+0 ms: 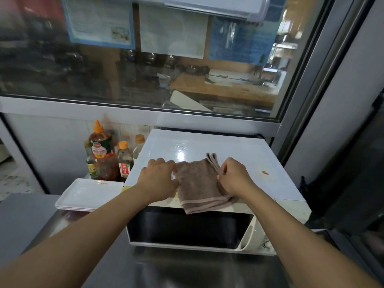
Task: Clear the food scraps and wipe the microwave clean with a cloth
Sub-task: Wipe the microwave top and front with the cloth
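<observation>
the microwave sat on a steel counter under a wide window, its door shut and its white top glossy with reflected light. from where i stood, going left to right: a stack of white trays lay on the counter just beside the oven's left wall, and behind them stood 4 or so sauce bottles, the tallest with an orange cap, crowded close against that wall. then the left hand, fingers curled and pinching the left edge of the brown cloth. the cloth lay folded on the front half of the top, its lower hem hanging a little over the door. the right hand pinched the cloth's right side, with several folded layers bunched between thumb and fingers. further right a small orange and yellow mark showed on the top; i couldn't tell whether it was a scrap or a sticker.

what worried me was the left side. a broad sweep leftward could, i judged, carry an elbow or the cloth into the bottles and tip one onto the trays. any crumbs pushed off the front edge would likely drop onto the counter or lodge along the door seam. and the cloth, held only by its edges, might slide off the slick top if either pinch loosened.
</observation>
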Demonstrator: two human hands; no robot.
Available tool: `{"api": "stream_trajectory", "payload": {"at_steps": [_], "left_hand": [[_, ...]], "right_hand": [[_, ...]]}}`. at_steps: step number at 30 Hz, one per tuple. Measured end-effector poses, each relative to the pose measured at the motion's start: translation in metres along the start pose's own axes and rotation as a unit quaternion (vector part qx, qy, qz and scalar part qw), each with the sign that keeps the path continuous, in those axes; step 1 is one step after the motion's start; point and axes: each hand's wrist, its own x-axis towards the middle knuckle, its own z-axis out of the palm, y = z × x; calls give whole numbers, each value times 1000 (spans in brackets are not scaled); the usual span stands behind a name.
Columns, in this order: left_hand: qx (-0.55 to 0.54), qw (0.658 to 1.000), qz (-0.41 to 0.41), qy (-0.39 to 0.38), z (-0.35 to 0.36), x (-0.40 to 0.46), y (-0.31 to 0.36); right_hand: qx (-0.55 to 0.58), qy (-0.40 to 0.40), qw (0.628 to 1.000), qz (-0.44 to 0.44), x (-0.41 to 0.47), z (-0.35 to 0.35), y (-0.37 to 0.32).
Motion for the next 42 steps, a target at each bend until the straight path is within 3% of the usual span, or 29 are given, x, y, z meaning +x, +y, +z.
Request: {"api": "stream_trajectory", "payload": {"at_steps": [3,5,9,11,13,15,17,19,21,24,26,28,31,36,42], "left_hand": [[-30,999,-5,-22,-4,-1,1],[-109,993,-36,-36,-8,-1,3],[-285,952,-92,-55,-17,-1,14],[-433,885,-120,-117,-23,0,19],[-589,771,-113,-213,-27,0,20],[-682,684,-118,-230,-32,0,19],[-721,652,-131,-192,-37,2,16],[-692,691,-90,-187,-43,2,15],[-610,768,-35,-194,-44,1,18],[-417,900,40,-117,-43,1,33],[-294,951,83,-54,-40,4,46],[-245,962,115,-26,-35,10,56],[-239,961,131,-55,-26,21,71],[-363,924,73,-95,-1,42,112],[-447,883,-1,-143,29,88,158]], "right_hand": [[168,-5,985,-33,-12,-17,-12],[271,-29,961,-55,-20,-32,-22],[329,-64,933,-133,-37,-61,-42],[331,-60,928,-160,-44,-71,-48],[346,-52,924,-152,-50,-79,-51],[320,-23,935,-149,-55,-85,-47],[249,18,959,-136,-60,-87,-39],[151,66,980,-115,-65,-85,-31],[93,107,984,-104,-71,-81,-22],[57,154,980,-108,-79,-77,-9],[65,151,983,-86,-79,-75,5],[138,116,983,-45,-76,-76,22],[234,110,966,12,-65,-80,47],[144,274,951,19,-20,-88,81],[45,283,957,-53,69,-109,107]]}}
